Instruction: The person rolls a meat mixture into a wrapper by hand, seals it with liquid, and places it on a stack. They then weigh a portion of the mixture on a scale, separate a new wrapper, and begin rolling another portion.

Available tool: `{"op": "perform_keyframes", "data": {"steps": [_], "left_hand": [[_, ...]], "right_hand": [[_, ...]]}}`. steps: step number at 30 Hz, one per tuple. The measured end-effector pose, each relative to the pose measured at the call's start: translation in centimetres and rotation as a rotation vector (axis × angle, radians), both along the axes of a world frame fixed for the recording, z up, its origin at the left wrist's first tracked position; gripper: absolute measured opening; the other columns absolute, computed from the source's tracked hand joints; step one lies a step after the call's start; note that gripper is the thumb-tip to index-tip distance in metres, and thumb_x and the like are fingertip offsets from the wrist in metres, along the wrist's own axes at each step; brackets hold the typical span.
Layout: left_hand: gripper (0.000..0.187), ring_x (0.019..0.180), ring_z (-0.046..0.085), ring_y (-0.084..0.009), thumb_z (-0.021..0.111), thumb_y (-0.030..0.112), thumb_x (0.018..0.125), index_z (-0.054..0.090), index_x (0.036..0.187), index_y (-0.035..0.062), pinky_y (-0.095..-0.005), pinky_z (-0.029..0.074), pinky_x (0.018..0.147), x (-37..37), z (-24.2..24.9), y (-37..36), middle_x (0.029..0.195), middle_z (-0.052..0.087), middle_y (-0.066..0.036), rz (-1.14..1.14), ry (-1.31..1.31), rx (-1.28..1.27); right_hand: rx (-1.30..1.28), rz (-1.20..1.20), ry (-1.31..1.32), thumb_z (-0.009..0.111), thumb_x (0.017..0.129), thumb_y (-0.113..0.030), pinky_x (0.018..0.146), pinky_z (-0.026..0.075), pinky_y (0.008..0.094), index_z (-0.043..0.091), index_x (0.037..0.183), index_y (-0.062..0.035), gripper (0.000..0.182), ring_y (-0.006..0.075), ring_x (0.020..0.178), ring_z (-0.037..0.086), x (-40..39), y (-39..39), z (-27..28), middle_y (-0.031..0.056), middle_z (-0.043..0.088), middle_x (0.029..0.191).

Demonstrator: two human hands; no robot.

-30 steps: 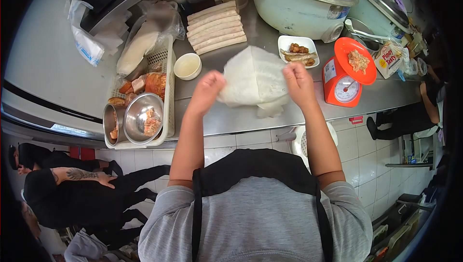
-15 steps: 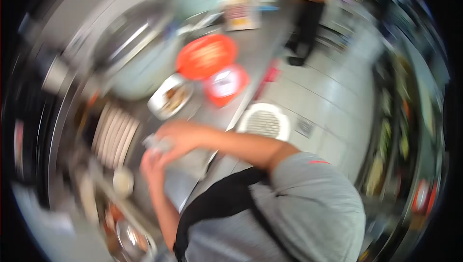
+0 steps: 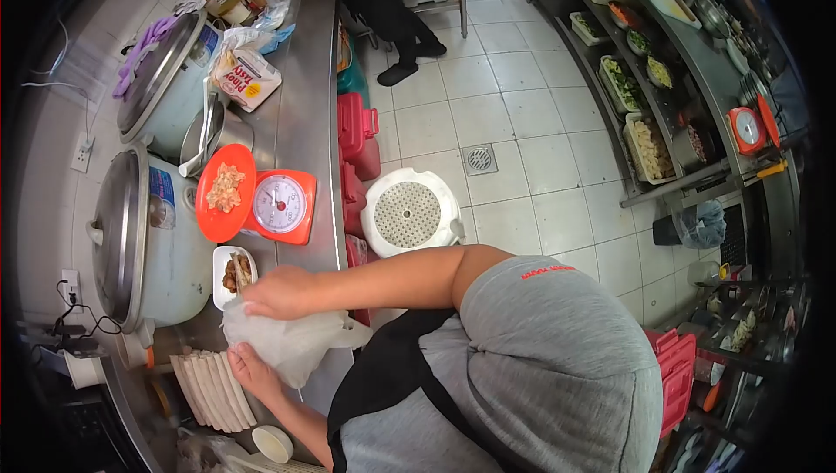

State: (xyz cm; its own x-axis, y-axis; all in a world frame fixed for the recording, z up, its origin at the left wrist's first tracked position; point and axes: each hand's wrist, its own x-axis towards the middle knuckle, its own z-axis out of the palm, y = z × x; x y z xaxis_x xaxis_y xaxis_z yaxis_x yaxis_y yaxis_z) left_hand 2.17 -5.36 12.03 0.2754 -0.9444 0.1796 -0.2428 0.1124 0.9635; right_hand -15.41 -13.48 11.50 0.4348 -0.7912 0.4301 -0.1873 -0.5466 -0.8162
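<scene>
A thin whitish plastic bag (image 3: 292, 342) spreads between my two hands above the steel counter. My right hand (image 3: 279, 293) grips its upper edge, fingers closed. Lower down, my left hand (image 3: 254, 371) pinches the bag's near side. Just beyond my right hand sits a white dish (image 3: 221, 288) with browned food pieces (image 3: 235, 274) in it. Past that stands an orange kitchen scale (image 3: 305, 220), with an orange plate (image 3: 212, 220) of chopped food on it. Beside my left hand is a stack of pale, long pieces (image 3: 205, 390).
Two large lidded cookers (image 3: 178, 264) line the wall. A bread bag (image 3: 246, 79) and metal pot (image 3: 228, 129) stand farther along the counter. A small white cup (image 3: 273, 443) is near my left forearm. Below are a white stool (image 3: 409, 212) and red bins (image 3: 357, 138). Another person (image 3: 374, 3) stands beyond.
My view has turned and steadied. The bag, bunched up between my hands before, is now spread out and hanging, and my hands are farther apart.
</scene>
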Motion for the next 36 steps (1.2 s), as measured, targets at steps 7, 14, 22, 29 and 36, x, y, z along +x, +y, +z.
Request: {"op": "perform_keyframes", "data": {"steps": [7, 14, 22, 29, 36], "left_hand": [[0.024, 0.075, 0.040, -0.0085, 0.043, 0.023, 0.093, 0.045, 0.081, 0.0023, -0.0224, 0.037, 0.071, 3.2, 1.3, 2.4, 0.076, 0.043, 0.000, 0.301, -0.013, -0.041], [0.021, 0.090, 0.050, -0.0174, 0.052, 0.018, 0.084, 0.056, 0.096, 0.0007, -0.0323, 0.040, 0.081, 7.4, -0.5, 9.1, 0.094, 0.055, -0.006, 0.430, -0.350, 0.211], [0.033, 0.089, 0.056, -0.0150, 0.062, 0.020, 0.079, 0.057, 0.106, 0.0026, -0.0313, 0.045, 0.080, 4.5, -2.6, 11.9, 0.096, 0.061, -0.007, 0.215, -0.031, 0.193], [0.019, 0.068, 0.057, -0.0228, 0.059, 0.018, 0.073, 0.056, 0.079, 0.0013, -0.0349, 0.044, 0.060, 5.1, -2.4, 14.3, 0.073, 0.058, -0.014, 0.867, -0.202, -0.187], [0.019, 0.063, 0.058, -0.0256, 0.062, 0.020, 0.073, 0.057, 0.076, 0.0020, -0.0356, 0.043, 0.056, 2.8, 0.3, 16.0, 0.068, 0.059, -0.014, 0.900, -0.292, -0.236]], "right_hand": [[0.040, -0.031, -0.065, 0.051, 0.084, -0.032, 0.063, 0.043, 0.0482, 0.055, 0.081, -0.0066, 0.026, 0.0392, 0.070, 0.056, 0.1, -1.7, 0.9, 0.0189, 0.058, 0.072], [-0.013, 0.268, -0.075, 0.055, 0.082, -0.026, 0.060, 0.045, 0.0397, 0.057, 0.083, -0.0069, 0.019, 0.0339, 0.070, 0.058, 4.2, -1.7, 1.6, 0.0169, 0.058, 0.076], [-0.253, 0.806, 0.178, 0.059, 0.078, -0.014, 0.056, 0.044, 0.0357, 0.060, 0.083, -0.0031, 0.011, 0.0321, 0.062, 0.058, 9.2, 5.0, 4.0, 0.0174, 0.058, 0.070], [-0.287, 1.130, 0.370, 0.067, 0.071, -0.025, 0.073, 0.043, 0.0329, 0.053, 0.098, 0.0007, 0.040, 0.0229, 0.079, 0.054, 12.8, 4.8, 3.7, 0.0116, 0.056, 0.089], [0.059, 1.354, 0.284, 0.062, 0.078, -0.021, 0.080, 0.040, 0.0293, 0.045, 0.105, 0.0004, 0.038, 0.0176, 0.094, 0.049, 17.6, 6.5, 1.0, 0.0086, 0.051, 0.103]]}}
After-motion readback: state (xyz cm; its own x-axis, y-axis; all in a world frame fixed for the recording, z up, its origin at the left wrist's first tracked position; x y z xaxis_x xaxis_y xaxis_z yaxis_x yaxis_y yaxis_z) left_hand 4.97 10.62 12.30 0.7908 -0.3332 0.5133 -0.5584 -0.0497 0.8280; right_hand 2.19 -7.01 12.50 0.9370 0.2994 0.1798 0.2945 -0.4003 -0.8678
